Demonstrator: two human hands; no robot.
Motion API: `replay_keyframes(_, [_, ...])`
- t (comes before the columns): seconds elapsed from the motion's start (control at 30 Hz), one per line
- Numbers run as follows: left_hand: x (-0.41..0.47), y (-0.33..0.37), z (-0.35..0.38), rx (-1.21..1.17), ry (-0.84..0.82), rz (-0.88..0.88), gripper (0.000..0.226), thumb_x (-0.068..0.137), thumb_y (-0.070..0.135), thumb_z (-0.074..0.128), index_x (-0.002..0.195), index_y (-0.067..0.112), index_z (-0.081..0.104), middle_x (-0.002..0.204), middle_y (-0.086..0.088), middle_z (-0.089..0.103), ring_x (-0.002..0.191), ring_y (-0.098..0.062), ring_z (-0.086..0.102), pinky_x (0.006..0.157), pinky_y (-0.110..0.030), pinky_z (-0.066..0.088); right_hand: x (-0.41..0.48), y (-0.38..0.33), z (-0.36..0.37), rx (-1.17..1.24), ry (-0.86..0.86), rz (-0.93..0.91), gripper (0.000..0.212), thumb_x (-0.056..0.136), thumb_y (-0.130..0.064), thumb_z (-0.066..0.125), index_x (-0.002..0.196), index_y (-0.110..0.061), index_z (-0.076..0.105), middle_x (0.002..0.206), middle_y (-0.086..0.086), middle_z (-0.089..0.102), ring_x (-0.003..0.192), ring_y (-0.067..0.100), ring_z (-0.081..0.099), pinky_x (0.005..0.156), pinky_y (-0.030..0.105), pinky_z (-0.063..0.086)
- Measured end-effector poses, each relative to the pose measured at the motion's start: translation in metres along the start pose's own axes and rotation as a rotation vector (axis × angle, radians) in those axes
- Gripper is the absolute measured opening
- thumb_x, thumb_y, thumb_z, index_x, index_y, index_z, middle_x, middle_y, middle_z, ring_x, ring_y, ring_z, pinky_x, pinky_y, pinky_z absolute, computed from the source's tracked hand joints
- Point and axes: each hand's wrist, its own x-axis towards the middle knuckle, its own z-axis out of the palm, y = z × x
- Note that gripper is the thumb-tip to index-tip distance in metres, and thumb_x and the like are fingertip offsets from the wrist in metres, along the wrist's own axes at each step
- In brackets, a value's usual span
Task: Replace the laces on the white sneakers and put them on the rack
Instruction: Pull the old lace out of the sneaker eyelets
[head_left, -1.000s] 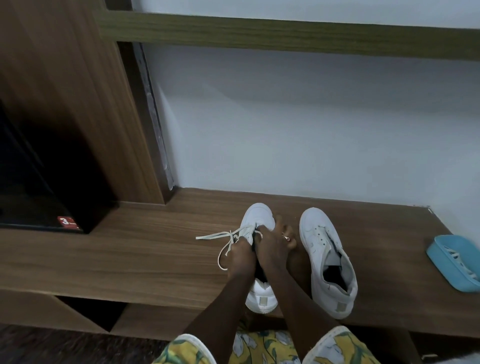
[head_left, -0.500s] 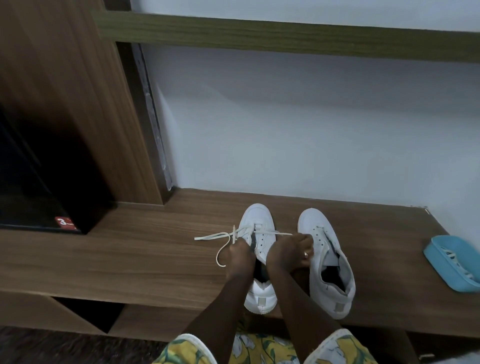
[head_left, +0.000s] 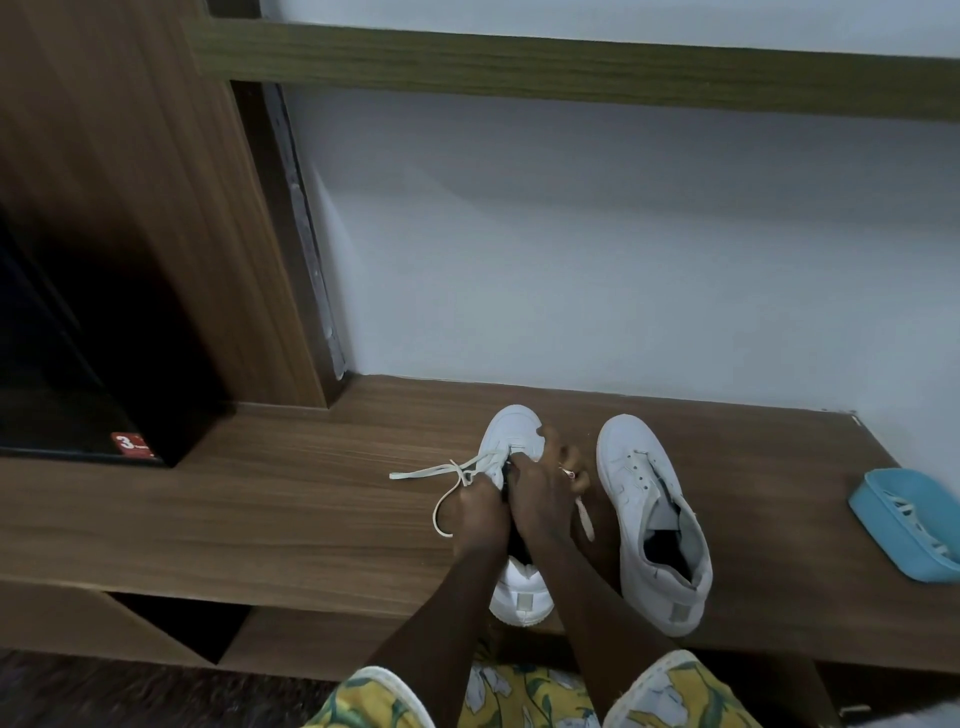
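over the half-laced sneaker (head_left: 511, 434) on the table (head_left: 311, 509), left hand (head_left: 478, 514) and right hand (head_left: 545, 491) both pinching lace (head_left: 431, 472), draw each end through evenly.

Both forearms reach forward, close together — left hand (head_left: 480, 512) and right hand (head_left: 545, 488) (ringed) curled, each pinching the lace (head_left: 441, 470).

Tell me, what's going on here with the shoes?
A person seated at a long wooden shelf is lacing one low white leather sneaker. Both the left hand and the right hand are curled over its eyelets, holding an off-white flat lace whose loose ends trail out to either side. The second white sneaker stands just to the right, untouched. Farther right, a shallow light blue plastic tray holds what look like more laces.
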Motion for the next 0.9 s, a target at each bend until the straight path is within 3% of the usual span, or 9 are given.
replay_keyframes(0.1, [0.001, 0.000, 0.002, 0.018, 0.005, 0.004, 0.025, 0.096, 0.008, 0.037, 0.111, 0.006, 0.057, 0.110, -0.012, 0.066, 0.100, -0.022, 0.064, 0.079, -0.028, 0.049, -0.001, -0.003, 0.002, 0.004, 0.140, 0.000, 0.006, 0.084, -0.020, 0.066, 0.082, -0.024, 0.071, 0.138, 0.000, 0.044, 0.124, 0.034, 0.039, 0.093, 0.051, 0.030])
replay_keyframes(0.17, [0.002, 0.000, 0.003, 0.026, 0.005, 0.001, 0.025, 0.095, 0.009, 0.038, 0.112, 0.007, 0.057, 0.111, -0.011, 0.066, 0.101, -0.022, 0.064, 0.079, -0.028, 0.049, -0.001, -0.003, 0.005, -0.006, 0.203, 0.055, 0.011, 0.073, -0.014, 0.076, 0.074, -0.022, 0.069, 0.127, 0.007, 0.055, 0.113, 0.039, 0.050, 0.084, 0.053, 0.038])
replay_keyframes(0.3, [0.002, -0.001, 0.004, -0.050, 0.013, -0.041, 0.027, 0.100, 0.022, 0.039, 0.109, 0.006, 0.058, 0.107, -0.013, 0.066, 0.099, -0.025, 0.064, 0.072, -0.029, 0.045, 0.002, 0.001, 0.004, 0.026, 0.292, 0.215, 0.020, 0.081, -0.011, 0.070, 0.100, -0.014, 0.066, 0.130, 0.012, 0.051, 0.117, 0.038, 0.048, 0.086, 0.052, 0.038])
replay_keyframes(0.4, [0.004, -0.001, 0.008, -0.030, 0.036, -0.037, 0.029, 0.100, 0.027, 0.038, 0.108, 0.007, 0.058, 0.105, -0.014, 0.067, 0.095, -0.027, 0.065, 0.072, -0.031, 0.046, 0.005, 0.008, 0.003, 0.079, 0.244, 0.449, 0.036, 0.095, -0.015, 0.050, 0.129, -0.006, 0.048, 0.142, 0.010, 0.037, 0.128, 0.034, 0.037, 0.096, 0.049, 0.034])
replay_keyframes(0.5, [0.005, -0.003, 0.010, -0.020, 0.049, -0.025, 0.030, 0.100, 0.028, 0.038, 0.107, 0.008, 0.058, 0.102, -0.013, 0.067, 0.093, -0.027, 0.065, 0.069, -0.031, 0.046, 0.005, 0.014, 0.002, 0.160, 0.248, 0.637, 0.038, 0.096, -0.012, 0.042, 0.133, -0.001, 0.040, 0.145, 0.011, 0.030, 0.127, 0.035, 0.034, 0.099, 0.047, 0.032])
replay_keyframes(0.57, [0.006, -0.004, 0.011, -0.005, 0.055, -0.017, 0.030, 0.100, 0.029, 0.038, 0.106, 0.008, 0.059, 0.100, -0.014, 0.068, 0.091, -0.027, 0.066, 0.070, -0.032, 0.048, 0.005, 0.013, 0.001, 0.150, 0.240, 0.663, 0.037, 0.097, -0.013, 0.041, 0.131, 0.000, 0.041, 0.144, 0.012, 0.030, 0.126, 0.035, 0.035, 0.099, 0.047, 0.033])
replay_keyframes(0.7, [0.007, -0.004, 0.011, -0.019, 0.042, -0.024, 0.029, 0.100, 0.028, 0.038, 0.107, 0.007, 0.058, 0.101, -0.014, 0.067, 0.092, -0.027, 0.066, 0.072, -0.032, 0.049, 0.004, 0.007, 0.001, 0.087, 0.174, 0.435, 0.038, 0.095, -0.019, 0.047, 0.132, -0.011, 0.046, 0.149, 0.010, 0.024, 0.133, 0.034, 0.028, 0.102, 0.049, 0.028])
replay_keyframes(0.8, [0.008, -0.004, 0.012, -0.005, 0.030, -0.014, 0.024, 0.096, 0.017, 0.039, 0.111, 0.008, 0.056, 0.103, -0.011, 0.067, 0.094, -0.025, 0.066, 0.074, -0.030, 0.049, 0.001, 0.003, 0.002, -0.004, 0.063, 0.120, 0.027, 0.094, -0.026, 0.049, 0.118, -0.025, 0.059, 0.150, 0.005, 0.022, 0.135, 0.032, 0.022, 0.104, 0.049, 0.024])
replay_keyframes(0.9, [0.008, -0.005, 0.012, 0.009, 0.019, 0.005, 0.024, 0.094, 0.011, 0.039, 0.113, 0.008, 0.054, 0.107, -0.011, 0.066, 0.097, -0.024, 0.065, 0.077, -0.030, 0.049, 0.003, 0.004, 0.007, -0.010, 0.027, 0.001, 0.019, 0.094, -0.024, 0.049, 0.104, -0.024, 0.066, 0.148, 0.001, 0.027, 0.134, 0.030, 0.023, 0.103, 0.048, 0.023])
